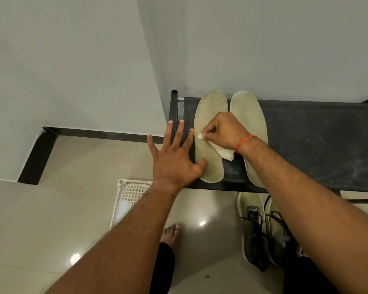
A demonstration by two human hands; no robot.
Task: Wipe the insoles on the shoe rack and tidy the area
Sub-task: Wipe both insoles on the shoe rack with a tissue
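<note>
The black shoe rack (317, 141) was seen carrying the left insole (208, 111) and right insole (250, 111) side by side. The left hand (174, 160) was spread flat, thumb pressed on the left insole; the right hand (223, 129) was clenched on a white tissue (225, 153) against it.

We record pale green insoles (210, 115), black shoe rack (306, 134), white cloth (223, 152), white lattice basket (132, 194), red wrist thread (245, 141).
</note>
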